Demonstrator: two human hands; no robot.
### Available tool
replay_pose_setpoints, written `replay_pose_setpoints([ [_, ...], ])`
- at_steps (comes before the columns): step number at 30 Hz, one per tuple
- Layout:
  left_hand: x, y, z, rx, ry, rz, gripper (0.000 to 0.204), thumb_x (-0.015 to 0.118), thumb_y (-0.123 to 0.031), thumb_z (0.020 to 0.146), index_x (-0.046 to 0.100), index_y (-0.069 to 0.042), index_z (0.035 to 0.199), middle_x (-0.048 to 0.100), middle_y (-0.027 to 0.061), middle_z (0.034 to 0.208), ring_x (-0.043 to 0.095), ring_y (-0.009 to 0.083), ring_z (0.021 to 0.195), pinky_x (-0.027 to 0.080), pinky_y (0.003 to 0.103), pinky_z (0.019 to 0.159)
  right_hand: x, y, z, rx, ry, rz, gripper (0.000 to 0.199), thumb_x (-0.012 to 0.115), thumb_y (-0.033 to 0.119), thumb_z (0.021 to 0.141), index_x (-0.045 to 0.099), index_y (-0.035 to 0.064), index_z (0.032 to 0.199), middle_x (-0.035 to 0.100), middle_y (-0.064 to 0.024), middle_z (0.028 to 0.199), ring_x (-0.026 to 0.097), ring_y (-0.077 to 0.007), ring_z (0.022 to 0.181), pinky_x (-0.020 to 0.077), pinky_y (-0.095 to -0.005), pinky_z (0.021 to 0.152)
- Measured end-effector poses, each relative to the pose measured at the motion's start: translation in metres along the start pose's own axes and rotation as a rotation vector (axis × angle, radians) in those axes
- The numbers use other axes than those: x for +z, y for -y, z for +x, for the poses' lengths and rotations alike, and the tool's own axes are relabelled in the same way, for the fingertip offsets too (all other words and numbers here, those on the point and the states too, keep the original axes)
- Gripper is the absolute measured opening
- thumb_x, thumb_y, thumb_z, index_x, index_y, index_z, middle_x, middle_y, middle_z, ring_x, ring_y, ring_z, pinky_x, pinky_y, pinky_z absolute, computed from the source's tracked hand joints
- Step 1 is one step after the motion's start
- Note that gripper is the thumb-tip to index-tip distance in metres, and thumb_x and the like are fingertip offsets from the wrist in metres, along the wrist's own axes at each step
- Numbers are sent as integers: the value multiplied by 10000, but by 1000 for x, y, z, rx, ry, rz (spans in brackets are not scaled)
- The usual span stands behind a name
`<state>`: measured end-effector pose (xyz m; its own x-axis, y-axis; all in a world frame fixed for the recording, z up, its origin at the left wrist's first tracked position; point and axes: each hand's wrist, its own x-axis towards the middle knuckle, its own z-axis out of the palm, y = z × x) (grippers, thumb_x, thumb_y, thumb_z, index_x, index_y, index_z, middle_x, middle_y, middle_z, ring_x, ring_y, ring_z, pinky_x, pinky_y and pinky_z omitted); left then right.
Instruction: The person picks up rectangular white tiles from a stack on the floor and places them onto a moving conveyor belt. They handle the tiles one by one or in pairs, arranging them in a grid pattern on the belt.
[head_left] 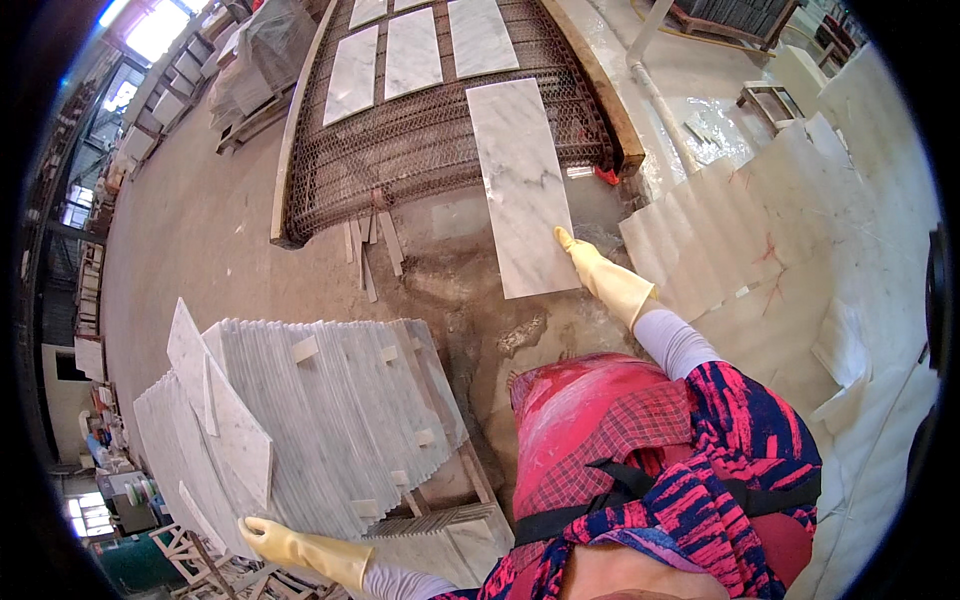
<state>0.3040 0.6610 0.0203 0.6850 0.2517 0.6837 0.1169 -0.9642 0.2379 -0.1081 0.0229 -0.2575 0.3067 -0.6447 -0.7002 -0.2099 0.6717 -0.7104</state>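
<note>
My right hand (600,270), in a yellow rubber glove, grips the right edge of a long white-grey marble slab (520,185) near its near end. The slab's far part rests on the mesh conveyor (420,150), and its near end juts out over the floor. My left hand (285,545), also gloved in yellow, is low at the left with its fingers slightly apart. It is beside the near corner of a marble slab (235,430) lying askew against a stack of upright slabs (320,400). Whether it touches that corner is unclear.
Several marble slabs (410,52) lie farther up the conveyor, between its raised side rails (600,85). Small spacer blocks (305,348) sit on the stack. Thin strips (390,243) lie on the wet floor. Pale sheets (720,230) cover the right side.
</note>
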Motion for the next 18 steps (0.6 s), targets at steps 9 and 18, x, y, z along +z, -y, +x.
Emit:
replay_pose_setpoints([
  [9,8,8,3,23,-24,-5,372,528,-357,1031,724,-127,1247,732,82,1244,692,279,1144,547,362,971,0,1,4,-10,-30,-13,904,603,729,908,523,24,1467,593,-148,1442,540,-283,1313,385,-446,1119],
  [18,39,49,17,79,-56,27,368,540,-346,1030,722,-104,1239,730,102,1241,698,283,1131,550,366,966,6,31,-38,22,79,22,905,582,744,908,478,86,1521,505,-152,1535,446,-311,1386,309,-471,1147],
])
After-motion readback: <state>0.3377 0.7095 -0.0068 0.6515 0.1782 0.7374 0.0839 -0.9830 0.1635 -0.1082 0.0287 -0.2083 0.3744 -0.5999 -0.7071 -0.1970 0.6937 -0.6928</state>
